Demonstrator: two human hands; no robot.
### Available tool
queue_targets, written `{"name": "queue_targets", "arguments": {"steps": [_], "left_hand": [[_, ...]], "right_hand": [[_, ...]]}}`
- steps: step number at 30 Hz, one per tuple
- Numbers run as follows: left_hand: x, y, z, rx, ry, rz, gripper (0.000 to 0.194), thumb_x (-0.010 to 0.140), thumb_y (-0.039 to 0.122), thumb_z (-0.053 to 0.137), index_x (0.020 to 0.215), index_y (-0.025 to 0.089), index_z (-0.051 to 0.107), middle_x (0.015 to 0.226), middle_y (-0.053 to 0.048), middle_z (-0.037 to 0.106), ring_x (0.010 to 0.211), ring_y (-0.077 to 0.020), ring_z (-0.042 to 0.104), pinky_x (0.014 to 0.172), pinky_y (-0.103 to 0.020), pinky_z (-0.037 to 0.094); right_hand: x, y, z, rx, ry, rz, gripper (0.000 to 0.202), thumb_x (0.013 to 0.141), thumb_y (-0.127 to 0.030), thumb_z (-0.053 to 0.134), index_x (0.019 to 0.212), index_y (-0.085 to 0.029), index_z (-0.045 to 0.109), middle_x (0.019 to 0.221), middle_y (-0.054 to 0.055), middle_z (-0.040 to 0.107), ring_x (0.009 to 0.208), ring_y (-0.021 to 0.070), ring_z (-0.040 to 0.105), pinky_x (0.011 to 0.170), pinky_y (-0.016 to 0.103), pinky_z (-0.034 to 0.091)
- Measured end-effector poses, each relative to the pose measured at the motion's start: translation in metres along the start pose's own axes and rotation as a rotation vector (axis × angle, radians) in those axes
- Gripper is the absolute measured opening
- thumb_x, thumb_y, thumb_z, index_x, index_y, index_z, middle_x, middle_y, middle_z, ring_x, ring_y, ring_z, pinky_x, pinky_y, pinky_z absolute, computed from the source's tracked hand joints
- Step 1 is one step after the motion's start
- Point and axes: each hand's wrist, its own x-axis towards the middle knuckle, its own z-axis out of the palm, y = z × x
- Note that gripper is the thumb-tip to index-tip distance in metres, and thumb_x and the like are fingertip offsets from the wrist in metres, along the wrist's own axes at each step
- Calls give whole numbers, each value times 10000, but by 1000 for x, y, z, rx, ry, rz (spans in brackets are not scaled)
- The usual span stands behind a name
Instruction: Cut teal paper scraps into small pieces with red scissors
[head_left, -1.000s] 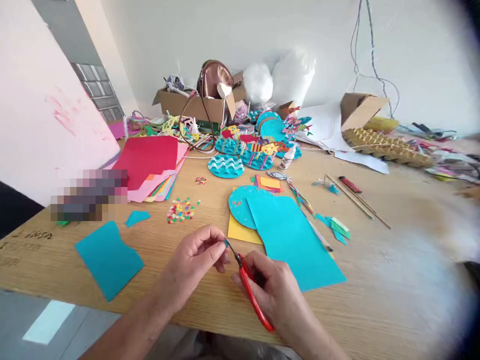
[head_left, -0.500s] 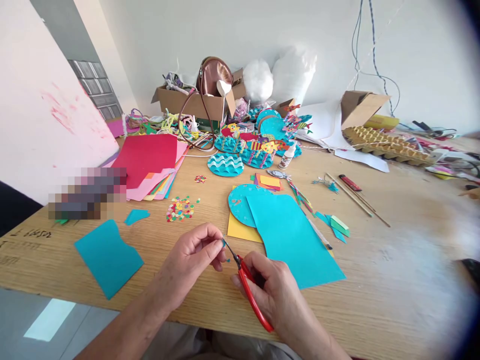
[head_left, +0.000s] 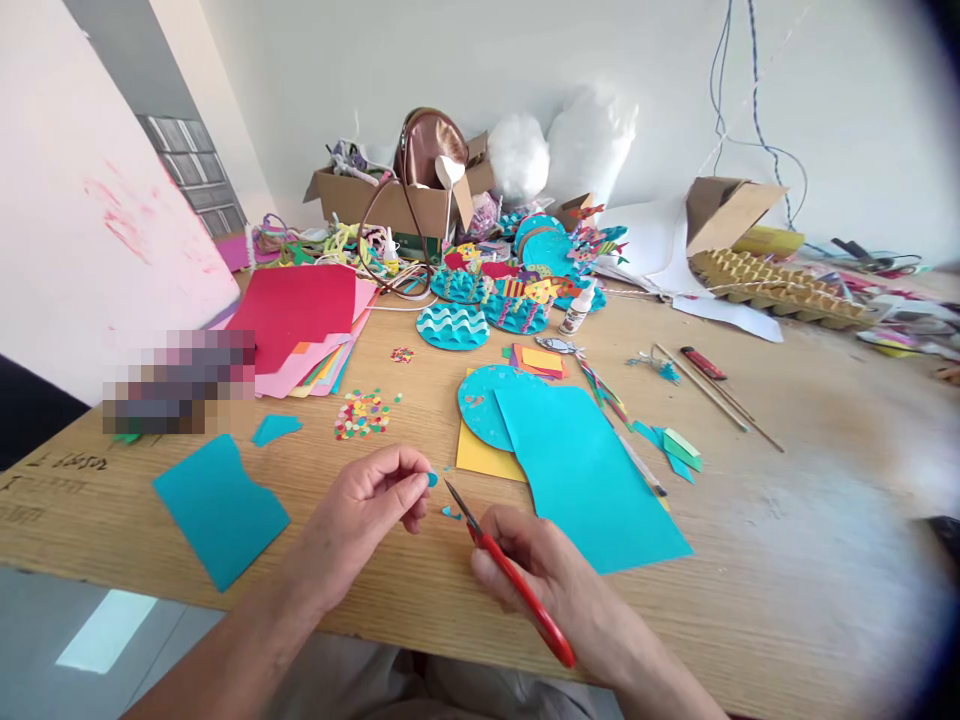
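Scissors (head_left: 521, 585) gripped by right fingers (head_left: 506, 520) have cleared the disc (head_left: 433, 480) pinched in left fingers (head_left: 407, 492).

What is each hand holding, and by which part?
The left hand pinches a small rounded blue paper piece by its edge; the right hand grips scissors by their red handles.

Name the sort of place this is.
Probably a craft workroom: the wooden table bears stacked coloured sheets and a scatter of small coloured dots, and the right hand holds red-handled scissors.
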Motion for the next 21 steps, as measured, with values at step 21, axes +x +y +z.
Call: {"name": "queue_targets", "arguments": {"steps": [21], "left_hand": [[8, 0, -2, -109, 59, -19, 115, 746, 275, 620, 746, 160, 630, 671, 5, 599, 636, -121, 527, 579, -215, 428]], "right_hand": [[3, 10, -2, 684, -229, 17, 419, 860, -545, 476, 744, -150, 554, 519, -34, 500, 403, 72, 407, 431, 205, 299]]}}
